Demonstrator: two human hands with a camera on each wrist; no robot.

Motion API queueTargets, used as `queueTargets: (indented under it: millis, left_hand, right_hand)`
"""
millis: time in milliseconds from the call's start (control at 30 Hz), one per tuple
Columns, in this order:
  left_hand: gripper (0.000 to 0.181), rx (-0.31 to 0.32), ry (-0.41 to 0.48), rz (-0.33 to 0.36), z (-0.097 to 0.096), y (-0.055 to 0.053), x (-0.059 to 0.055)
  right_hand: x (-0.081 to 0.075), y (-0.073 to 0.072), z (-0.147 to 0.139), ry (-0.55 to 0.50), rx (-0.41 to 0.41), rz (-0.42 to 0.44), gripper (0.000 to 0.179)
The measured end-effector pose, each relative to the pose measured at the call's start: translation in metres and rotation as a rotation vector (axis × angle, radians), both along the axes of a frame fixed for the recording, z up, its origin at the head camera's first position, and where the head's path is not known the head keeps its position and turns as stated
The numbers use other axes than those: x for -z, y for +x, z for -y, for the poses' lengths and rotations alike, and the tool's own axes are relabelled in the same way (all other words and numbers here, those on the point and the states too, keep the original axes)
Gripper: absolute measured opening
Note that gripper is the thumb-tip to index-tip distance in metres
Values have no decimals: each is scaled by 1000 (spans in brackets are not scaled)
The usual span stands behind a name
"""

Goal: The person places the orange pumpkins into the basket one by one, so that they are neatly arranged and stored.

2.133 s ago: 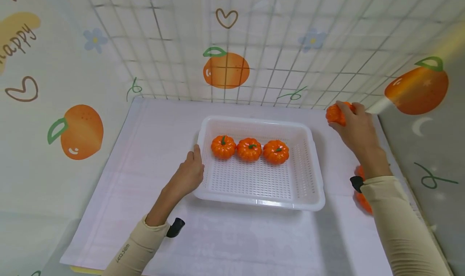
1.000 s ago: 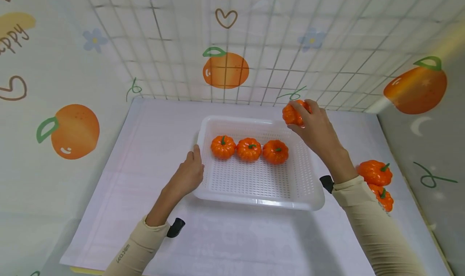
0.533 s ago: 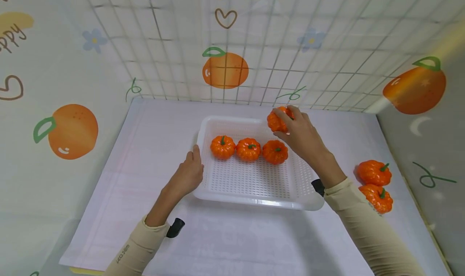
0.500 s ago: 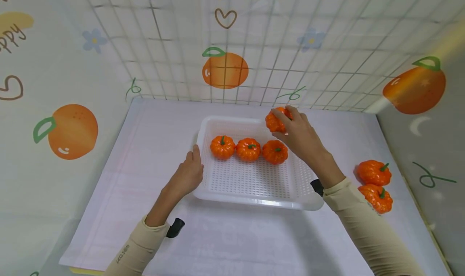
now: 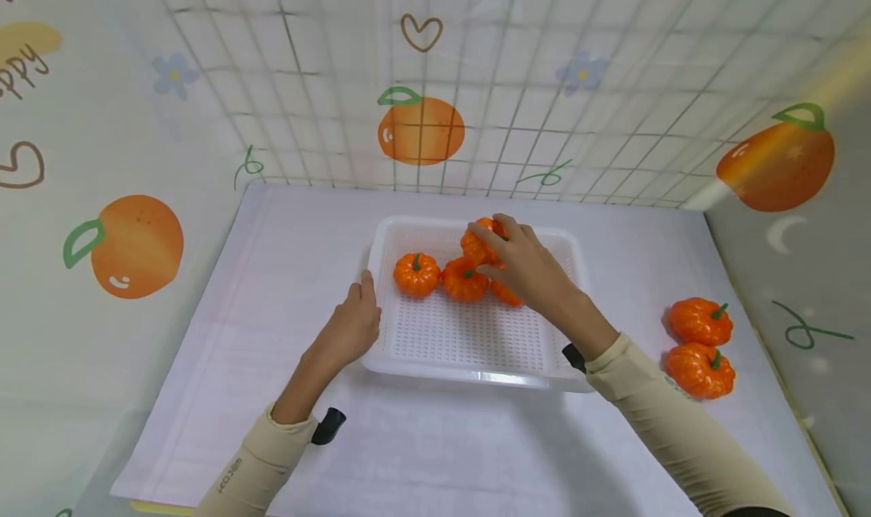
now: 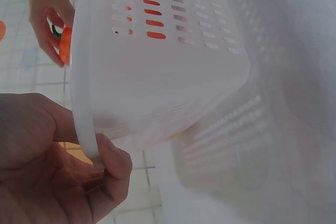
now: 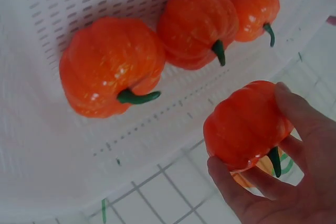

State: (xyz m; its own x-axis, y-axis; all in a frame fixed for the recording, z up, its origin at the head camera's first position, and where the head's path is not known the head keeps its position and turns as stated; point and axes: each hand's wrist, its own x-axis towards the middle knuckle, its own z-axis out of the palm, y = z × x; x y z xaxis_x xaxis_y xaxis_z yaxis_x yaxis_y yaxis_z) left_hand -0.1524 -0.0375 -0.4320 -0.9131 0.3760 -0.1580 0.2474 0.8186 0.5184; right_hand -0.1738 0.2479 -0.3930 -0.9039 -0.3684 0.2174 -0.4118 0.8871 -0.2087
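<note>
A white perforated plastic basket (image 5: pixel 476 373) stands mid-table with three small orange pumpkins in a row inside: a left pumpkin (image 5: pixel 416 277), a middle pumpkin (image 5: pixel 464 281) and a right pumpkin (image 5: pixel 506 293), partly covered by my right hand. My left hand (image 5: pixel 350 324) pinches the basket's left rim (image 6: pixel 84 124) between thumb and fingers. Above the basket's back part, my right hand (image 5: pixel 520 264) holds a fourth pumpkin (image 7: pixel 247 124) by its sides, its green stem showing. In the head view this pumpkin overlaps the middle one.
Two more orange pumpkins, a rear one (image 5: pixel 701 322) and a front one (image 5: pixel 701 371), lie at the table's right side. A wire grid (image 5: pixel 327 124) behind a printed cloth rises along the back edge. White cloth (image 5: pixel 272 275) covers the table.
My right hand has carried the held pumpkin leftward from the far right to over the basket, uncovering the two pumpkins on the right. My left hand stays at the rim.
</note>
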Motion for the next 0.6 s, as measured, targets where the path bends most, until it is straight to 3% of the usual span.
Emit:
queueTargets:
  millis: [233,600]
  left_hand:
    - [66,-3,0,19,0,0,-2]
    - [67,14,-11,-12,1,-1,0]
  right_hand:
    - [4,5,22,50,-47,29,69]
    - [17,16,49,79,-212,84,72]
